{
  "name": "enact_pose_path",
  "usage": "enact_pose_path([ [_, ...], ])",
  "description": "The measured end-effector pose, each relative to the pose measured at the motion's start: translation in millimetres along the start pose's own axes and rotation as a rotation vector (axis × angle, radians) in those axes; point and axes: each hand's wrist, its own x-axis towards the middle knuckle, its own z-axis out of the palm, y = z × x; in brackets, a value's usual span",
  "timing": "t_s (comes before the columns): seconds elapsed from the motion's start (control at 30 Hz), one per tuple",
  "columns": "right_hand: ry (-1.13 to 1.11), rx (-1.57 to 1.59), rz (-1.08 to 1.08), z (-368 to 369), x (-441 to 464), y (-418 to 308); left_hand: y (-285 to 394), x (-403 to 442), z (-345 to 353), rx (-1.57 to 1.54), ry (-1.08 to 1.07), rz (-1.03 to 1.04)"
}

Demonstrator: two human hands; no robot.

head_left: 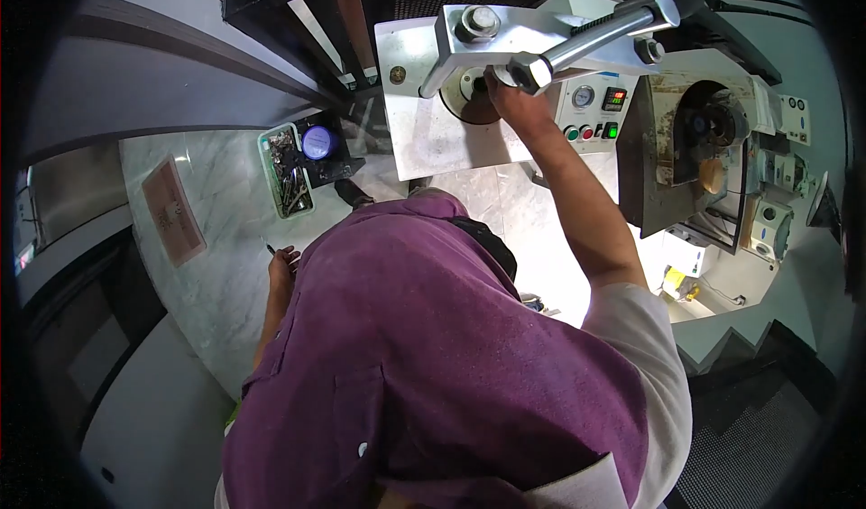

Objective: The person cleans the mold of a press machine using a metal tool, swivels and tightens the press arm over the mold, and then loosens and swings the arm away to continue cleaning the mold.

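My right hand (519, 105) was at the round opening (469, 108) in a pale metal machine top (419, 139), its fingers too hidden to tell their state. Digits on the red-and-green display (614, 100) were too small to read. My left hand (284, 262) was clamped on a slim dark tool (271, 249) above the grey-veined, marble-look floor (216, 302).

Fingertips of the right hand (519, 105): hidden at the metal clamp arm (550, 36) — grip not determinable. Round opening (468, 103): partly covered by the same hand. Slim dark item (270, 248) in the left hand (284, 262): too small to identify. Digital display (615, 99): digits illegible. Tray (290, 193) contents: too small to itemize. Purple garment (433, 329): cut off by the lower edge.
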Motion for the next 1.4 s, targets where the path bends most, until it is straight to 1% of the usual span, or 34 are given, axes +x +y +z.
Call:
enact_pose_path([
  [0.03, 0.003, 0.000, 0.000, 3.2, -0.2, 1.5, 1.7, -1.2, 0.6, -0.002, -0.012, 0.018],
  [0.1, 0.027, 0.224, 0.206, 11.8, -0.6, 4.3, 4.7, -3.9, 1.3, -0.022, 0.003, 0.032],
  [0.13, 0.029, 0.223, 0.203, 8.3, -2.1, 2.6, 5.3, -3.4, 2.0, -0.041, 0.015, 0.042],
  [0.2, 0.128, 0.182, 0.330, -0.6, -8.9, -1.4, 5.9, -2.7, 2.2, -0.057, 0.022, 0.035],
  [0.23, 0.194, 0.524, 0.659, 22.9, -18.6, 6.2, 5.6, -2.6, 0.6, -0.065, 0.030, 0.027],
  [0.27, 0.193, 0.525, 0.659, 22.3, -19.0, 3.4, 6.2, -7.6, 3.2, -0.066, 0.031, 0.026],
  [0.33, 0.125, 0.424, 0.791, 18.7, -25.7, -5.9, 8.0, -17.2, 8.7, 0.094, 0.062, 0.092],
  [0.37, 0.137, 0.457, 0.829, 5.7, -18.2, -17.5, 7.6, -12.2, 5.0, 0.102, 0.057, 0.093],
  [0.4, 0.186, 0.579, 0.854, -13.3, -18.2, -31.1, 7.2, -7.1, 2.2, 0.053, 0.032, 0.059],
  [0.47, 0.388, 0.787, 1.057, -24.4, -18.2, -40.6, 10.9, -10.8, 7.3, 0.003, 0.009, 0.019],
  [0.5, 0.386, 0.787, 1.057, -26.5, -21.6, -43.3, 13.4, -11.4, 10.1, 0.016, 0.033, 0.026],
  [0.57, 0.619, 1.060, 1.002, -29.6, -30.9, -47.4, 16.6, -10.4, 10.2, 0.038, 0.057, 0.028],
  [0.6, 0.622, 1.053, 1.008, -29.4, -33.5, -46.1, 19.2, -8.2, 10.0, 0.054, 0.026, 0.037],
  [0.67, 0.557, 0.941, 0.919, -27.5, -36.2, -42.9, 24.0, -6.6, 14.2, 0.072, -0.009, 0.046],
  [0.7, 0.498, 0.894, 0.878, -27.3, -37.5, -41.0, 25.7, -6.4, 16.0, 0.042, -0.013, 0.045],
  [0.73, 0.501, 0.894, 0.878, -25.9, -37.4, -37.7, 29.5, -8.4, 19.3, 0.010, -0.017, 0.046],
  [0.8, 0.180, 0.654, 0.741, -23.2, -37.4, -26.9, 36.9, -13.6, 24.3, 0.052, -0.016, 0.056],
  [0.83, -0.033, 0.596, 0.618, -25.8, -34.9, -18.2, 39.1, -14.9, 26.0, 0.093, -0.014, 0.064],
  [0.87, -0.034, 0.597, 0.621, -24.6, -29.7, -13.6, 40.2, -14.4, 26.4, 0.095, -0.012, 0.063],
  [0.93, -0.065, 0.422, 0.269, -23.8, -18.2, -7.9, 42.5, -15.4, 26.3, 0.082, -0.009, 0.055],
  [1.0, -0.097, 0.422, 0.264, -27.6, -8.2, -5.5, 42.5, -21.0, 25.5, 0.094, -0.002, 0.074],
  [1.07, -0.158, 0.544, 0.311, -22.1, -2.1, 2.7, 39.7, -23.0, 23.8, 0.105, 0.003, 0.093],
  [1.1, -0.333, 0.598, 0.372, -23.4, 0.0, 8.8, 37.0, -21.3, 21.2, 0.099, 0.007, 0.073],
  [1.13, -0.334, 0.599, 0.368, -12.5, -3.5, 14.3, 34.9, -20.8, 19.7, 0.091, 0.012, 0.054],
  [1.2, -0.168, 0.951, 0.466, 17.5, -12.0, 22.8, 29.9, -27.2, 21.7, 0.068, 0.023, 0.074],
  [1.23, -0.267, 0.640, 0.287, -9.4, -1.3, 11.7, 26.9, -30.0, 22.3, 0.049, 0.031, 0.094],
  [1.27, -0.271, 0.642, 0.279, -17.0, 3.0, 8.0, 20.5, -24.9, 17.3, 0.041, 0.036, 0.092],
  [1.33, -0.392, 0.272, 0.132, -22.8, 9.1, 5.8, 9.3, -14.2, 9.8, -0.007, 0.017, 0.037],
  [1.37, -0.234, 0.281, -0.001, -13.3, 4.6, 9.6, 5.3, -13.1, 7.7, -0.014, 0.021, 0.036],
  [1.4, -0.236, 0.282, -0.008, -10.1, 4.1, 11.8, 1.3, -12.2, 6.2, -0.025, 0.018, 0.024],
])
